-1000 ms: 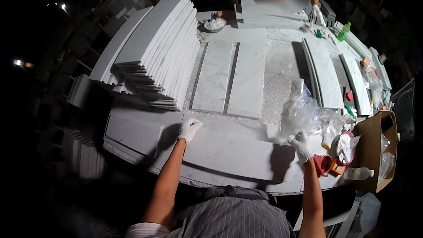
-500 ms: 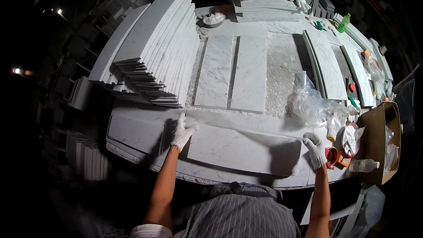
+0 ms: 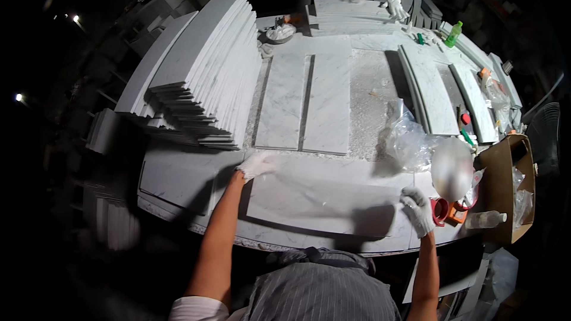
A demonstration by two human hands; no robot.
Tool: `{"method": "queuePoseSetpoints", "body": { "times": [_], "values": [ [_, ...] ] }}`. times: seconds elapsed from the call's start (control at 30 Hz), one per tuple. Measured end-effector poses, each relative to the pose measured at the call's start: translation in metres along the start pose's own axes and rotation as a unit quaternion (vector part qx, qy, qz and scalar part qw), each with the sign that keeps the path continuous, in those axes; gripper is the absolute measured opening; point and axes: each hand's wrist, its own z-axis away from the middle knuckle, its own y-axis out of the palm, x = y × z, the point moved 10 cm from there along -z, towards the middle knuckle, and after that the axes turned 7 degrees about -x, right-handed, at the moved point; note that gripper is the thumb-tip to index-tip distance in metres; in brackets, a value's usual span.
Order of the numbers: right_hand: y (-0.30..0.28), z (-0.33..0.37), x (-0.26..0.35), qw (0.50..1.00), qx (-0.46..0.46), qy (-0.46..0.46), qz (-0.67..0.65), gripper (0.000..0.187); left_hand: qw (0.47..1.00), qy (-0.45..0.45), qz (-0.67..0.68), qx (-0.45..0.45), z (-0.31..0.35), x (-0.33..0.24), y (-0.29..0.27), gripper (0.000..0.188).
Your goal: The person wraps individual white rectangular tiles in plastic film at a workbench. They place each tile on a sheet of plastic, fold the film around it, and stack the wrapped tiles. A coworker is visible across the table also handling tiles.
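A white marble slab [image 3: 315,211] lies lengthwise near the table's front edge. My left hand [image 3: 257,165], in a white knit glove, is over its upper left corner; the fingers point right and are smeared by motion. Beside the slab's right end is my gloved right hand [image 3: 418,211], its fingers curled in. Between the hands a greyish, see-through band [image 3: 339,189] crosses the slab's far side; whether it is a thin film or motion blur I cannot make out. What the right fingers hold, if anything, is hidden.
A tall stack of marble slabs [image 3: 202,71] stands left; two slabs [image 3: 326,104] lie mid-table. Right are crumpled plastic [image 3: 410,139], red tape [image 3: 439,211], a clear bottle [image 3: 486,220] and a cardboard box [image 3: 505,184]. Opposite, a person's gloved hand [image 3: 394,8] rests by another stack [image 3: 351,16].
My left hand has swung from upright to pointing right across the slab's corner. My right hand stays at the right end. The person opposite has straightened and drawn a hand along the stack.
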Motion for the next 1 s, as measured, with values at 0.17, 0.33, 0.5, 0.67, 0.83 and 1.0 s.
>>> {"method": "queuePoseSetpoints", "body": {
  "times": [0.17,0.33,0.5,0.67,0.83,1.0],
  "values": [
    [0.013,0.038,0.037,0.910,0.030,-0.196,0.364,0.012,0.996,0.083,-0.016,0.001,0.047,-0.036,-0.011,0.017],
    [0.030,0.070,0.019,0.792,0.011,-0.350,0.500,0.010,0.937,0.177,-0.300,-0.010,0.126,-0.049,-0.009,0.014],
    [0.033,0.084,0.003,0.774,-0.029,-0.390,0.498,0.013,0.916,0.179,-0.321,0.159,0.142,-0.073,0.012,0.025],
    [0.031,0.085,-0.003,0.779,-0.044,-0.410,0.472,0.016,0.829,0.405,-0.378,-0.082,0.094,-0.146,0.079,0.044],
    [0.025,0.092,0.003,0.779,-0.045,-0.378,0.499,0.013,0.715,0.438,-0.534,0.114,0.081,-0.126,0.281,0.064],
    [0.011,0.109,0.024,0.804,-0.061,-0.286,0.517,0.017,0.699,0.499,-0.469,0.206,0.140,-0.125,0.368,0.065]
  ]
}}
